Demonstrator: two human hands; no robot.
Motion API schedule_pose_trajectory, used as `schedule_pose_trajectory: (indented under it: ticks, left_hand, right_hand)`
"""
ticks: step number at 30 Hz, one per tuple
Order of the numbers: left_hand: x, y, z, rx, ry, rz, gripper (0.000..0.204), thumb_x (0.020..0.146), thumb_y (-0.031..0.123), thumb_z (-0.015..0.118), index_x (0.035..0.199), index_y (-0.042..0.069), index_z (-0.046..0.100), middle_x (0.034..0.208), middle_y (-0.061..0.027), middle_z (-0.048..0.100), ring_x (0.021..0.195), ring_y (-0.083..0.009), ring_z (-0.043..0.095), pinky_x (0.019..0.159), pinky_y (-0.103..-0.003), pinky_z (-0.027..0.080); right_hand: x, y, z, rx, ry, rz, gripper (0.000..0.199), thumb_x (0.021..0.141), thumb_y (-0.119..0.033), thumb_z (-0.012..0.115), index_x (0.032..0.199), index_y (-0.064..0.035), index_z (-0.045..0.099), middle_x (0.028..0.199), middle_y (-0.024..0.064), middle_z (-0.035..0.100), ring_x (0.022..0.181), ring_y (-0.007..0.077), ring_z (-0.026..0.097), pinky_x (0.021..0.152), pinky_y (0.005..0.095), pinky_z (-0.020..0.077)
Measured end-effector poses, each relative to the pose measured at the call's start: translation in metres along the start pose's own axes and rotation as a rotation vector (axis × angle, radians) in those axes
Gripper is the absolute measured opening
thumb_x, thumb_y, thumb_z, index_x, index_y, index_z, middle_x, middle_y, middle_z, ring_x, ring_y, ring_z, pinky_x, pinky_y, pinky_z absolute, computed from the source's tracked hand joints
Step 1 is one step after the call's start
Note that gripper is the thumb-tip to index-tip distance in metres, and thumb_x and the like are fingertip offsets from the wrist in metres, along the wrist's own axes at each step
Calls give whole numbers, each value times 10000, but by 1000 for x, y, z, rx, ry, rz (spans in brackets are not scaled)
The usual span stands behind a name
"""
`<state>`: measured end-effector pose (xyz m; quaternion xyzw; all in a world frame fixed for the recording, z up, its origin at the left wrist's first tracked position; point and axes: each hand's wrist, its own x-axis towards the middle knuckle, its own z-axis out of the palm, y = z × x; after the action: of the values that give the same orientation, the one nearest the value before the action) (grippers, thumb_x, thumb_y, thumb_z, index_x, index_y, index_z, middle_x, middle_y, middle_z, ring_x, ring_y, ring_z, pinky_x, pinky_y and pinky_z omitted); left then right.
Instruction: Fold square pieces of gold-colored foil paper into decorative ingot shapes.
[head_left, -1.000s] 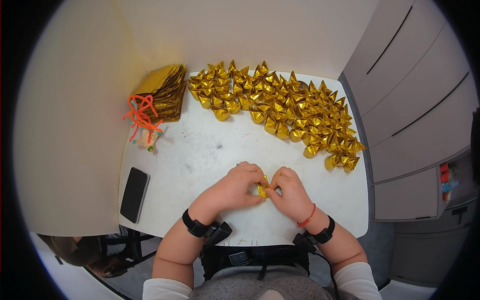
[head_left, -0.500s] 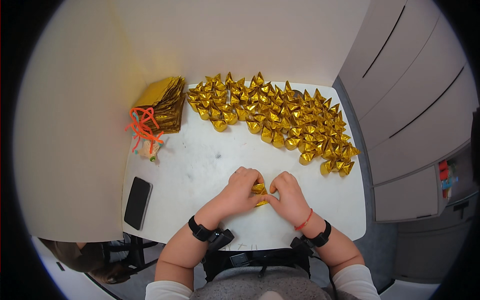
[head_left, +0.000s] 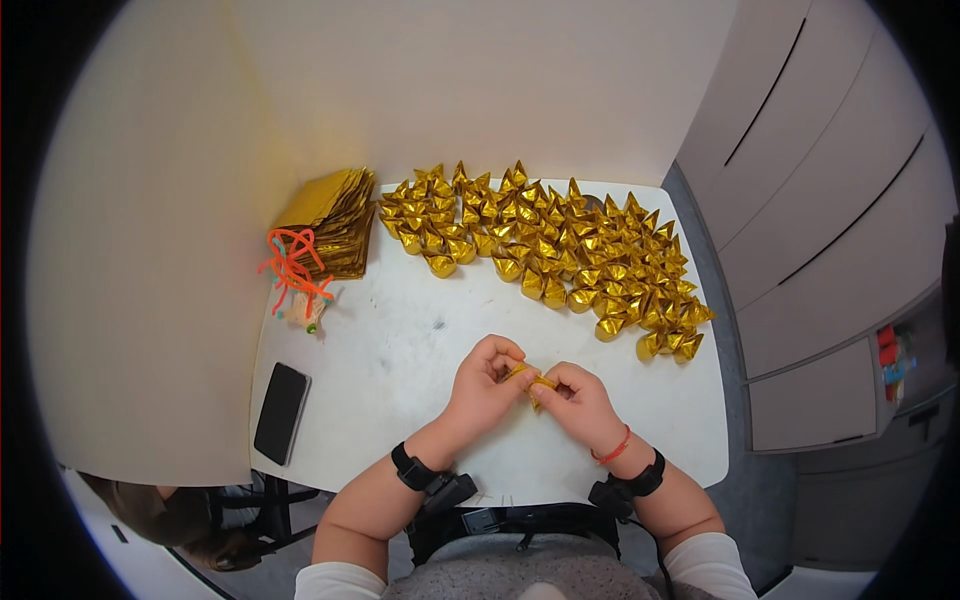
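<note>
A person's left hand (head_left: 486, 385) and right hand (head_left: 588, 408) pinch a small gold foil piece (head_left: 536, 402) directly between them, neither clearly nearer, over the counter's (head_left: 400, 360) near side, its long axis partly hidden.

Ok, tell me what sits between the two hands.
A small gold foil piece, held by both the left hand and right hand, as the head view shows.

In front of me, 2 pale walls (head_left: 480, 80) meet in a corner behind a white table (head_left: 650, 430); grey cabinets (head_left: 790, 190) line the right, grey floor (head_left: 755, 500) showing between, softly lit.
</note>
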<state>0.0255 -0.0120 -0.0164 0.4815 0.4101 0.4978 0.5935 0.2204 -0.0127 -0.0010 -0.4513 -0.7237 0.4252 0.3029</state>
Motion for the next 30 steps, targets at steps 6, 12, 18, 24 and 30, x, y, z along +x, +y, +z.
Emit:
schedule_pose_trajectory:
  ticks: [6, 12, 18, 24, 30]
  left_hand:
    - [1, -4, 3, -291, 55, -114, 202, 976, -22, 669, 1110, 47, 535, 1029, -118, 743, 910, -140, 709, 818, -266, 565]
    - [0, -4, 13, -403, 92, -191, 185, 983, 0, 664, 1143, 18, 574, 1024, -136, 740, 915, -166, 719, 815, -267, 572]
    - [2, 0, 13, -319, 4, -332, 142, 993, 43, 663, 1103, -45, 650, 1015, -150, 734, 894, -206, 725, 793, -300, 599]
    - [4, 5, 10, -442, 72, -382, 125, 984, 62, 688, 1007, -58, 663, 993, -163, 724, 852, -208, 725, 750, -302, 613]
    - [4, -2, -2, -495, -8, -328, 142, 999, 88, 680, 968, -51, 672, 980, -149, 720, 844, -206, 711, 793, -326, 625]
  right_hand:
    - [-1, 1, 4, 681, 93, 266, 176, 1041, -192, 647, 968, -34, 666, 821, -17, 647, 720, 45, 553, 664, 211, 453]
    - [-1, 10, 2, 663, 169, 239, 158, 1039, -154, 638, 945, -28, 659, 776, -30, 622, 680, 37, 524, 612, 205, 423]
    - [2, 24, 0, 522, 107, 133, 147, 1031, -124, 646, 921, -28, 658, 783, -26, 621, 684, 38, 524, 610, 199, 413]
    - [10, 23, 4, 446, 153, 44, 159, 1017, -130, 661, 892, -30, 660, 736, -51, 571, 663, 22, 459, 580, 206, 371]
    - [11, 18, 6, 713, 59, 166, 158, 1029, -152, 640, 919, -41, 664, 740, -47, 586, 651, 35, 489, 581, 210, 392]
